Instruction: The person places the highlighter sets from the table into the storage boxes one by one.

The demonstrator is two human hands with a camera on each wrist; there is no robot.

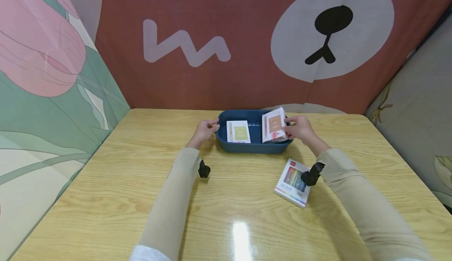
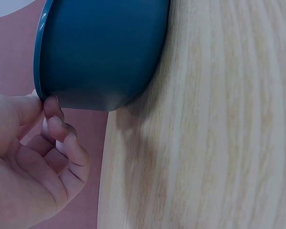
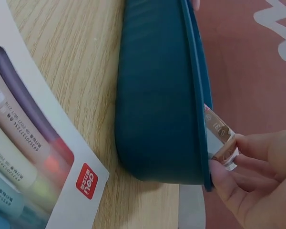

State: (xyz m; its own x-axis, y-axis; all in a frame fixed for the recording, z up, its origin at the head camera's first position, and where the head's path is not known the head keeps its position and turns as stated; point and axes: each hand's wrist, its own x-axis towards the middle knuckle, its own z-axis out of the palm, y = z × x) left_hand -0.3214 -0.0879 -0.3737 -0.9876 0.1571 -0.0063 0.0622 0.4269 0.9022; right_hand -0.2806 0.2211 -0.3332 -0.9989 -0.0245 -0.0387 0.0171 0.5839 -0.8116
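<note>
A dark blue plastic basin [image 1: 252, 148] stands near the far edge of the wooden table. My left hand [image 1: 205, 131] pinches its left rim between thumb and fingers, as the left wrist view of the basin wall [image 2: 100, 52] shows. My right hand [image 1: 300, 129] is at the opposite end. Its thumb and fingers pinch the edge of a flat white packet with an orange square [image 1: 274, 124], which leans tilted inside the basin, partly above the rim. Another white packet with a yellow-green square [image 1: 238, 132] lies inside at the left.
A white windowed box of colored highlighters [image 1: 291, 184] lies on the table [image 1: 226, 198] below my right forearm, partly covered by the wrist camera [image 1: 312, 174]. A patterned cloth backdrop [image 1: 212, 84] rises right behind the table's far edge.
</note>
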